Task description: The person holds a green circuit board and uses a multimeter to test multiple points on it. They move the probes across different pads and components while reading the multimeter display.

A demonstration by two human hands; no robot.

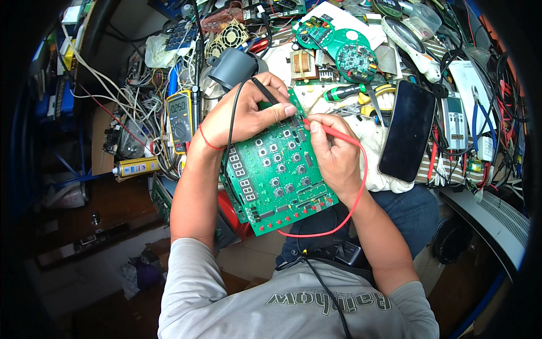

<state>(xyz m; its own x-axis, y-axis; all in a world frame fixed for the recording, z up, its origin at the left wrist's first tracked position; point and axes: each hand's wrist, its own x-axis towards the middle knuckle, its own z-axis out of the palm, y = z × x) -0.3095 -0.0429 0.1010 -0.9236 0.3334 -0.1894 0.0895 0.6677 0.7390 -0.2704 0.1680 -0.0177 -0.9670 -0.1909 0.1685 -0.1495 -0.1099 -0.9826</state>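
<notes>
Pinching black probe (264,91) in left hand (240,116) and red probe (337,133) in right hand (339,161), with fingers (320,138) snug on both and green circuit board (285,176) over lap (401,214), probably to keep its far end within easy reach.

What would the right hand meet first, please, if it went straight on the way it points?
The right hand would probably meet the green circuit board, where its red probe aims; depth is unclear.

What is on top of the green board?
On the board: buttons, digit displays, and red parts along its near edge. The left hand covers its far left part and the right hand some of its right edge; what lies beneath them cannot be seen.
</notes>
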